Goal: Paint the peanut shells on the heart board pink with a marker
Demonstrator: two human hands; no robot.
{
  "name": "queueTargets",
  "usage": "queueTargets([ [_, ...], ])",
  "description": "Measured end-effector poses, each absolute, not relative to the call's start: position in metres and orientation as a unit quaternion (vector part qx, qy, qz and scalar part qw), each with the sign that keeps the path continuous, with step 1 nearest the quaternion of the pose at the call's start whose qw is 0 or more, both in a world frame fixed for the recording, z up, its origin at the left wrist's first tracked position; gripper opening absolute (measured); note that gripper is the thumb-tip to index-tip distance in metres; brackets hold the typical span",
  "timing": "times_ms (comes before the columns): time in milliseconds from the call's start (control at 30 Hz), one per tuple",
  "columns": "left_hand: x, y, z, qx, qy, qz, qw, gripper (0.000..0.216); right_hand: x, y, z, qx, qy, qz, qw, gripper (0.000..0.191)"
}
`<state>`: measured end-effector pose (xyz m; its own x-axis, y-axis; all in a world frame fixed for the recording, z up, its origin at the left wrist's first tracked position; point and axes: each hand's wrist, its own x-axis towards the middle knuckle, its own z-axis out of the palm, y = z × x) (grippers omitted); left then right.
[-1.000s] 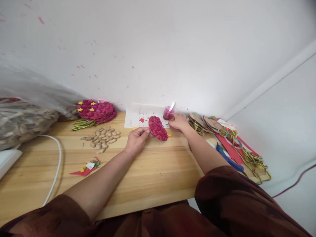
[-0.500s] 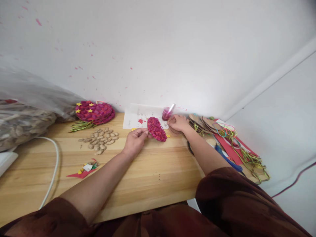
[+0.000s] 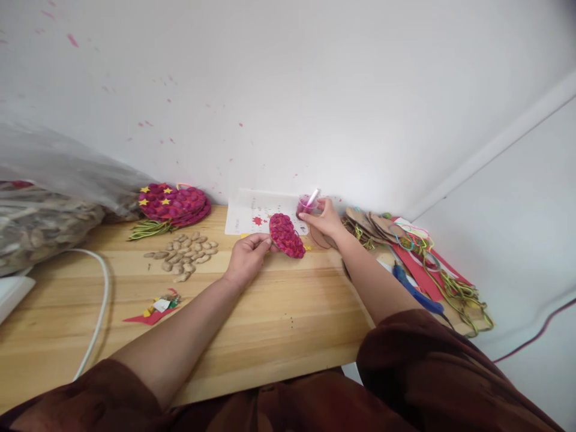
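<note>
My left hand (image 3: pixel 246 256) pinches the near edge of a round magenta disc covered in painted shells (image 3: pixel 287 234), tilted above the wooden table (image 3: pixel 252 312). My right hand (image 3: pixel 323 219) is raised beside a small clear cup of red paint (image 3: pixel 305 206) that has a brush handle sticking out. Its fingertips are closed near the cup's rim; whether they grip the brush is unclear. A brown cardboard piece (image 3: pixel 320 237) lies under that hand. A white sheet with red marks (image 3: pixel 252 216) lies behind the disc.
A stack of finished magenta discs with yellow stars (image 3: pixel 174 201) sits at the back left. Loose peanuts (image 3: pixel 185 254), a plastic bag of shells (image 3: pixel 40 219), a white cable (image 3: pixel 96 312), paper scraps (image 3: pixel 155 305), cardboard pieces (image 3: pixel 373 225) and coloured cords (image 3: pixel 450 282) lie around.
My right hand has lifted off the table and moved up to the paint cup. My left hand still holds the magenta disc in much the same place.
</note>
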<state>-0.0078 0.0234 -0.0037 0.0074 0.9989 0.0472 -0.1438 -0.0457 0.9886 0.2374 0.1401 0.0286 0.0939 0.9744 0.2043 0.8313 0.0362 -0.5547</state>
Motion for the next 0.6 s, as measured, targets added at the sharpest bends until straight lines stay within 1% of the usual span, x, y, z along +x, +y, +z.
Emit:
queueTargets([
  [67,-0.008,0.023,-0.003,0.476,0.449,0.544,0.526,0.026,0.234,0.146,0.025,-0.667,-0.652,0.152,0.328,0.087],
  [133,-0.008,0.023,-0.003,0.473,0.449,0.545,0.527,0.026,0.231,0.152,0.021,-0.657,-0.642,0.169,0.357,0.084],
  [267,-0.007,0.022,-0.002,0.472,0.448,0.545,0.529,0.026,0.226,0.156,0.018,-0.653,-0.626,0.177,0.389,0.062],
  [333,-0.007,0.022,-0.002,0.472,0.447,0.545,0.530,0.026,0.225,0.154,0.018,-0.657,-0.618,0.170,0.397,0.056],
  [600,-0.007,0.024,-0.005,0.477,0.449,0.543,0.525,0.027,0.235,0.152,0.024,-0.684,-0.594,0.142,0.399,0.057],
])
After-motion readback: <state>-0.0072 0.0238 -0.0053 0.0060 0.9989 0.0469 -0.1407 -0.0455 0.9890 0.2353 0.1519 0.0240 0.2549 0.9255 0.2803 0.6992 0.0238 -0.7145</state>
